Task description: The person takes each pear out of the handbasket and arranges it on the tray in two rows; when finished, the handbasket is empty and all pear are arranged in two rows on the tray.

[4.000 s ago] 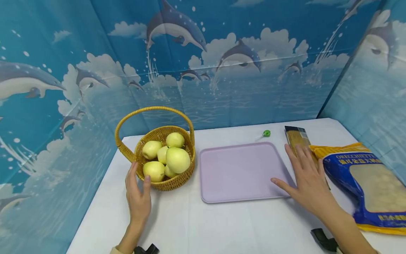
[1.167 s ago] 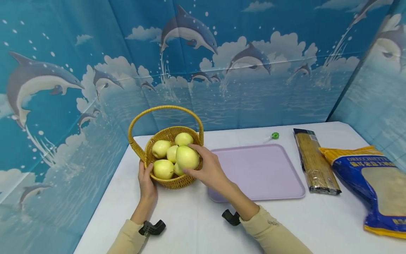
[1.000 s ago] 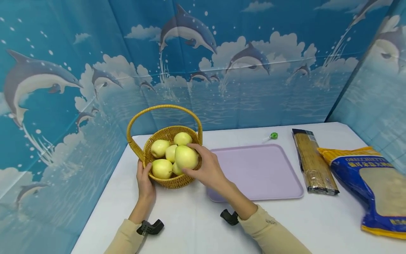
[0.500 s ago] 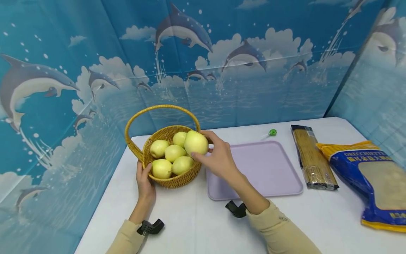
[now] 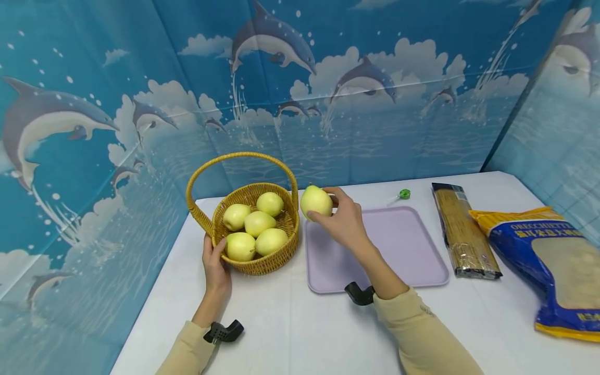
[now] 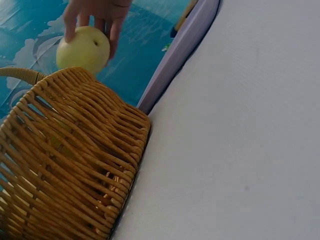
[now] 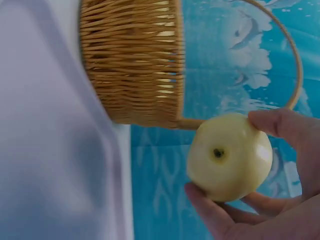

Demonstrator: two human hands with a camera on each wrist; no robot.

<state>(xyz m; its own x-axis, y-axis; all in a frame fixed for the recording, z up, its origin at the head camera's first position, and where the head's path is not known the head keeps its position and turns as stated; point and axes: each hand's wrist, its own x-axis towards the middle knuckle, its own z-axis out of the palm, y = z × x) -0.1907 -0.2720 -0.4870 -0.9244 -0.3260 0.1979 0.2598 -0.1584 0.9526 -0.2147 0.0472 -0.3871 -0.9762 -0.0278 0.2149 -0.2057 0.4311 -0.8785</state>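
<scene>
In the head view my right hand (image 5: 344, 219) holds a pale yellow-green pear (image 5: 316, 203) in the air, just right of the basket and over the left back of the lilac tray (image 5: 375, 250). The right wrist view shows thumb and fingers around the pear (image 7: 230, 157), its dark-pitted end facing the camera. My left hand (image 5: 216, 268) holds the wicker basket (image 5: 262, 265) at its left front side, thumb at the rim; its fingers are partly hidden. Several more pears (image 5: 259, 224) lie inside. The basket (image 6: 75, 150) fills much of the left wrist view.
Behind the tray lies a green lollipop (image 5: 404, 194). To its right are a pack of spaghetti (image 5: 461, 232) and a blue and yellow bag of orecchiette (image 5: 553, 271). A dolphin-printed curtain (image 5: 365, 140) hangs behind the white table (image 5: 290, 333).
From hovering by the spaghetti, the right hand has come to the basket, taken a pear, and carried it up and right past the rim. The left hand has moved onto the basket.
</scene>
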